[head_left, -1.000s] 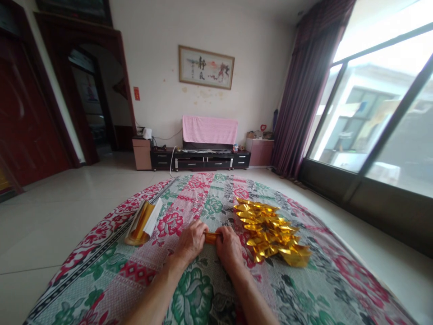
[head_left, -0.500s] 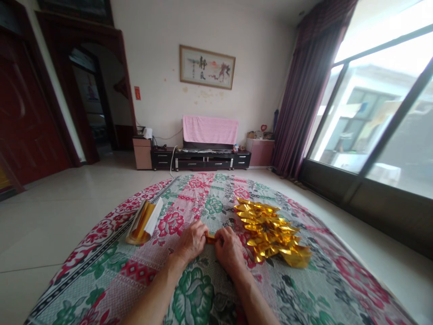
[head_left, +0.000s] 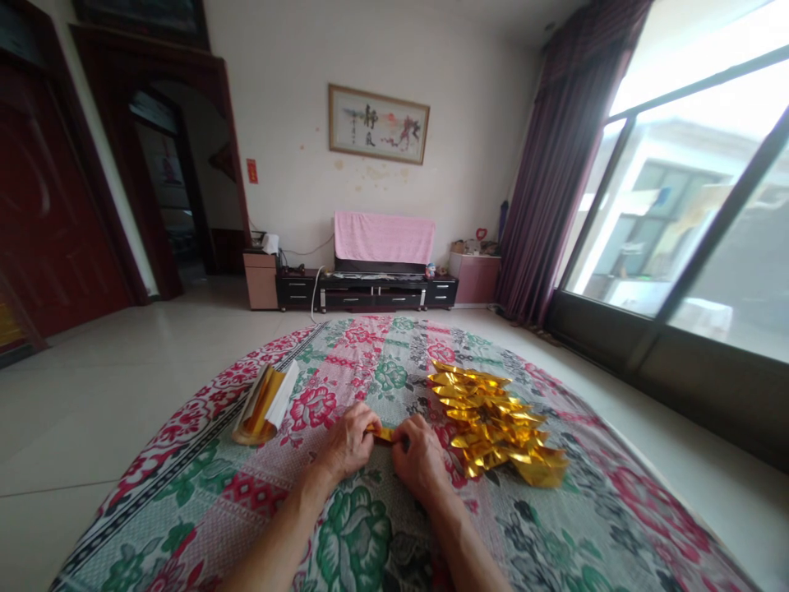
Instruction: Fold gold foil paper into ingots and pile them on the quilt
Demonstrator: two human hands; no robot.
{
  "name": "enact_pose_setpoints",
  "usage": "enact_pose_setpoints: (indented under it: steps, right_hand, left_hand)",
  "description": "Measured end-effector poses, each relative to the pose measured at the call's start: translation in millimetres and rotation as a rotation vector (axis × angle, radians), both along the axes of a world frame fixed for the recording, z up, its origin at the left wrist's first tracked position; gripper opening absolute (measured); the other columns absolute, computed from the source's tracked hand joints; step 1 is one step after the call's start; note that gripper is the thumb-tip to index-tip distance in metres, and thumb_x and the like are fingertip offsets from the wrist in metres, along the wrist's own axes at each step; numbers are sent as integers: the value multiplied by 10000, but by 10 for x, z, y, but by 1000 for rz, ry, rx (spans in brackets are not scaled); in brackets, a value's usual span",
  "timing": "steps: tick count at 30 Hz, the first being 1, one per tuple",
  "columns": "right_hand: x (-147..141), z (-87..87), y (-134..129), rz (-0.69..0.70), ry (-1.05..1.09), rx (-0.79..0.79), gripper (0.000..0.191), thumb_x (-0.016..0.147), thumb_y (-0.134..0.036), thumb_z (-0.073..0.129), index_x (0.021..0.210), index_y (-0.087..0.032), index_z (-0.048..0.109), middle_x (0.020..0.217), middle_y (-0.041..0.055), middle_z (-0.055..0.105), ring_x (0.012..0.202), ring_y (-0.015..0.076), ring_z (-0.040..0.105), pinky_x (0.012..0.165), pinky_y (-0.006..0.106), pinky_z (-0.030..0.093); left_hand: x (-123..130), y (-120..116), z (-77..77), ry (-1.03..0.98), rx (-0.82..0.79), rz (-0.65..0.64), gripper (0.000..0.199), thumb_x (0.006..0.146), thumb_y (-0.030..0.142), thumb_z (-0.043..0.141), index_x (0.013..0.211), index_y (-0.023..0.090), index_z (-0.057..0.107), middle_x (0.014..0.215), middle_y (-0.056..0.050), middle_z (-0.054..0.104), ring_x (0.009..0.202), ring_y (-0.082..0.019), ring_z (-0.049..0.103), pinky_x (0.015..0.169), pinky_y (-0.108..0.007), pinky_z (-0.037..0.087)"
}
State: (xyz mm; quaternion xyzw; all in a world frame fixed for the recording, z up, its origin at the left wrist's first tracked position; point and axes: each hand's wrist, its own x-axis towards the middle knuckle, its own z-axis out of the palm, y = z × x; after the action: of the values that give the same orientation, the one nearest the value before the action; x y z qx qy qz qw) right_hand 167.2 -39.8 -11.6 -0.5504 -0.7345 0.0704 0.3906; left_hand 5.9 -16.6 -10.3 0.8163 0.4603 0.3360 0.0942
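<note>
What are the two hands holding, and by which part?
A narrow strip of gold foil: the left hand grips one end, the right hand the other.

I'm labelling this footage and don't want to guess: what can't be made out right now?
All in the head view:
Ends of the narrow gold foil strip: hidden by the bare left hand and bare right hand.
Exact count of folded shiny gold foil pieces: they overlap.
Near edge of the flowered cloth: cut off by the bottom edge.

Both hands [head_left: 383, 448] hold gold strip [head_left: 383, 433] betw. them, gold pcs [head_left: 493, 419] to the R.
</note>
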Motion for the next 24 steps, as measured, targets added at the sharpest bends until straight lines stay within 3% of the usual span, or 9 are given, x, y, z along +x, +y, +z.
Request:
enact_pose_setpoints:
  steps: [10, 24]
  right_hand:
    - [19, 3, -8, 29, 23, -10, 182, 620, -39, 472, 647, -186, 574, 723, 6, 544, 707, 126, 503, 647, 202, 344]
    - [31, 18, -19, 44, -20, 6, 179, 621, -52, 468, 619, -187, 586, 704, 7, 549, 713, 125, 506, 648, 197, 341]
  left_hand:
    - [-13, 32, -29, -29, -49, -30, 269, 633, 18, 405, 770, 195, 555, 833, -12, 503, 851, -150, 485, 796, -271, 402]
    - [-20, 47, -56, 8, -59, -2, 230, 674, 37, 429, 730, 195, 587, 842, -16, 521, 859, -151, 499, 827, -280, 412]
